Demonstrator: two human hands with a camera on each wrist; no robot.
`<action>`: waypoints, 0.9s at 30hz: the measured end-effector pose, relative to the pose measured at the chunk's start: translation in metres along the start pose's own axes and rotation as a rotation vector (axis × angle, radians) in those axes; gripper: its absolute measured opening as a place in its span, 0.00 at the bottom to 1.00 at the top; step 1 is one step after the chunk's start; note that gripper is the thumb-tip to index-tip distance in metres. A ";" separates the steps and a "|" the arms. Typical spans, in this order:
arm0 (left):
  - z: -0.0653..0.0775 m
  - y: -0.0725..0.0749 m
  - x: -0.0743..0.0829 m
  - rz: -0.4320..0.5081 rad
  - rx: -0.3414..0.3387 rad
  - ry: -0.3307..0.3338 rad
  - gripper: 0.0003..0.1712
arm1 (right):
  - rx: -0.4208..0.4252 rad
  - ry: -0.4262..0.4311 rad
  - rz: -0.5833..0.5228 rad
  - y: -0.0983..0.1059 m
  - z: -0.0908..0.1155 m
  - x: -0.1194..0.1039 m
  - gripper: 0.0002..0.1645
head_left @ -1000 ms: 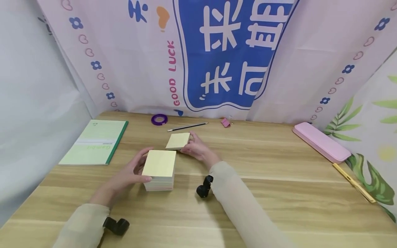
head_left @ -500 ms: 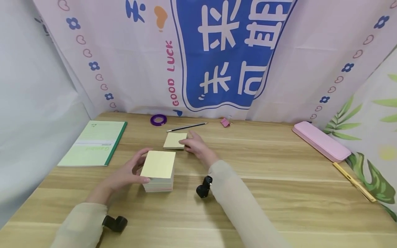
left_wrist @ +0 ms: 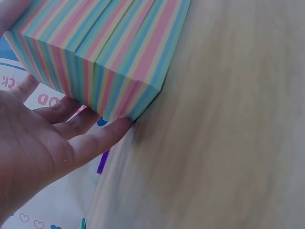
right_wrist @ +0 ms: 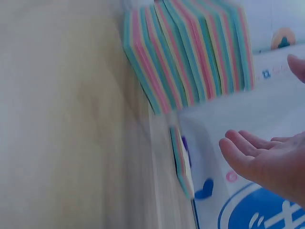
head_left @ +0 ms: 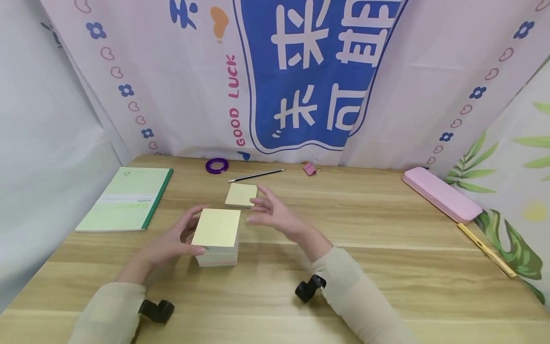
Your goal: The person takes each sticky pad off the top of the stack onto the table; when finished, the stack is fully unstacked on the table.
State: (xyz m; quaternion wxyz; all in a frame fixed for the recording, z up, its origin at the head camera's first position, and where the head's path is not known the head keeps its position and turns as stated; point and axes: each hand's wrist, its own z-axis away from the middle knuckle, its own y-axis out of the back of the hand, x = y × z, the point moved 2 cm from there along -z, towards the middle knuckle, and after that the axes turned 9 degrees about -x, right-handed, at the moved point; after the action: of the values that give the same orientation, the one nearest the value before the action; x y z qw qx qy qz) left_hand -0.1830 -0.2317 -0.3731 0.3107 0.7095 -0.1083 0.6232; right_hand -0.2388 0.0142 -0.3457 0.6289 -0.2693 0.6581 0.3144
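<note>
A tall stack of sticky notes [head_left: 216, 228], pale yellow on top, stands on the table left of centre. Its sides show pink, blue, green and yellow stripes in both wrist views. My left hand [head_left: 172, 244] holds the stack from its left side, thumb at the near edge and fingers behind. In the left wrist view the fingertips lie along the striped side. A thin pad of sticky notes [head_left: 241, 195] lies flat just behind the stack. Beside that pad, to its right, my right hand [head_left: 281, 217] is raised with loose fingers and holds nothing.
A green notebook [head_left: 124, 199] lies at the left. Along the back are a purple tape roll [head_left: 216, 166], a pencil [head_left: 257, 176] and a pink binder clip [head_left: 309, 168]. At the right lie a pink case [head_left: 442, 195] and a yellow pen-like tool [head_left: 486, 250].
My right hand has set the thin pad flat on the table, let go of it and drawn back to the right. My left hand stays on the tall stack.
</note>
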 end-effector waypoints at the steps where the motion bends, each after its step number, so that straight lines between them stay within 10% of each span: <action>1: 0.000 0.000 0.000 0.000 0.001 -0.001 0.50 | -0.017 0.009 0.031 -0.006 0.002 -0.001 0.52; 15: 0.002 0.000 -0.001 -0.032 0.024 0.065 0.53 | 0.028 0.037 0.413 -0.054 0.005 0.009 0.57; 27: 0.001 0.000 -0.003 -0.015 0.007 0.056 0.49 | 0.055 0.090 0.004 -0.041 0.019 0.002 0.49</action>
State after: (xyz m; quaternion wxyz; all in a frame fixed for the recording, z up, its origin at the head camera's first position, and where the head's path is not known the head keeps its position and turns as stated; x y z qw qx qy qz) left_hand -0.1826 -0.2333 -0.3754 0.3158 0.6937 -0.0924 0.6407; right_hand -0.1957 0.0011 -0.3514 0.6053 -0.2645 0.6947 0.2849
